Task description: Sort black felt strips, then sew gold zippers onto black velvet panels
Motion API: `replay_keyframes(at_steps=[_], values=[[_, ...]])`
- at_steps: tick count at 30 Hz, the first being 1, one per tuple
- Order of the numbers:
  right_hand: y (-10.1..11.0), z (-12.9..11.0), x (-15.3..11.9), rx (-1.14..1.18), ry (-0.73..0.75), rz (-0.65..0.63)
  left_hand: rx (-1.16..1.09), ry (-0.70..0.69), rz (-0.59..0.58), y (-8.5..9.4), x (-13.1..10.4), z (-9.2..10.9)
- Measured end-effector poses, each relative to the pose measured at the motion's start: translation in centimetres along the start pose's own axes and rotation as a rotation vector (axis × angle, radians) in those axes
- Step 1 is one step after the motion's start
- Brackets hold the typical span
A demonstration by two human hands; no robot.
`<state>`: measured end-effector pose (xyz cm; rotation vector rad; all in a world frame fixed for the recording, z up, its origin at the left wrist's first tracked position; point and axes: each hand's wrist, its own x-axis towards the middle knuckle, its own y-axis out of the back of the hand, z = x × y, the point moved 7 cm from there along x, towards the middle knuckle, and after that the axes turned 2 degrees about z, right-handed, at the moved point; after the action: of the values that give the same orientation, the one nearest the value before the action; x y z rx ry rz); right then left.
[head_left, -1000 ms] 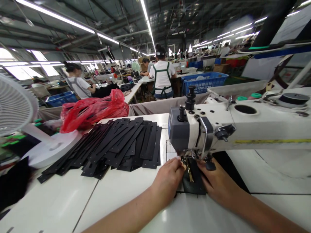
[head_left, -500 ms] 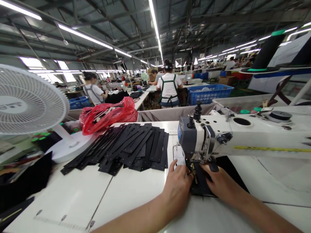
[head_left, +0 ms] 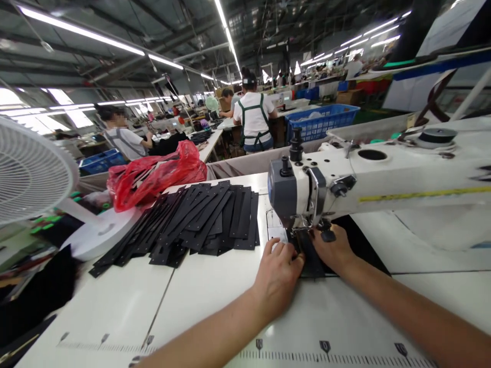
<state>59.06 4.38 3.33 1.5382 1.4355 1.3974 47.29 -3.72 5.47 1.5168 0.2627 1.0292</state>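
Under the needle of the white and grey sewing machine [head_left: 307, 189] lies a black fabric piece [head_left: 312, 263], with a larger black panel [head_left: 364, 243] reaching out to the right. My left hand [head_left: 279, 273] is on the fabric's left edge, fingers curled and thumb pressed against it. Behind the presser foot's right side, my right hand [head_left: 334, 249] grips the fabric; its fingertips are partly hidden by the machine head and the dark knob. A brass-coloured zipper strip on the piece is now mostly covered.
Left of the machine, black slotted strips [head_left: 207, 217] lie in a fanned pile. Behind them sits a red plastic bag [head_left: 153, 171]. A white fan [head_left: 34, 168] stands at the left. Co-workers sit beyond the table, near a blue crate [head_left: 322, 122]. A ruler scale [head_left: 291, 355] marks the front edge.
The view has tilted down and turned slightly right. The fabric has moved further under the machine, away from me, and both hands have moved with it. The zipper strip shows less.
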Motion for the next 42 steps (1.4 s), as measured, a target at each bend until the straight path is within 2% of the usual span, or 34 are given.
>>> replay_keyframes(at_steps=[3,6,8,10,12,18,27,32,37,42], values=[[0.7,0.1,-1.3,0.023,0.029,0.012,-0.047,0.044,-0.017,0.3,-0.6,-0.4],[2.7,-1.3,-4.8,0.141,0.291,0.097,-0.094,0.04,0.02,0.8,-1.4,-0.3],[3.9,-2.3,-7.5,0.203,0.493,0.16,-0.106,-0.035,0.051,1.1,-1.8,0.4],[4.3,-2.6,-9.1,0.201,0.584,0.177,-0.084,-0.113,0.075,1.2,-1.9,1.1],[4.3,-2.7,-9.5,0.183,0.594,0.181,-0.036,-0.156,0.095,1.3,-1.8,1.5],[4.5,-2.9,-8.3,0.202,0.579,0.176,0.032,-0.187,0.107,1.3,-1.3,1.6],[3.4,-2.1,-7.0,0.223,0.515,0.122,0.023,-0.175,0.108,1.2,-0.2,0.7],[3.5,-2.0,-5.8,0.293,0.486,0.12,0.0,-0.177,0.137,1.1,0.7,-0.2],[3.7,-1.9,-4.6,0.31,0.479,0.166,-0.034,-0.134,0.101,0.2,1.3,-1.2],[2.8,-1.3,-3.5,0.258,0.45,0.167,-0.043,-0.044,0.046,-0.8,1.5,-2.5]])
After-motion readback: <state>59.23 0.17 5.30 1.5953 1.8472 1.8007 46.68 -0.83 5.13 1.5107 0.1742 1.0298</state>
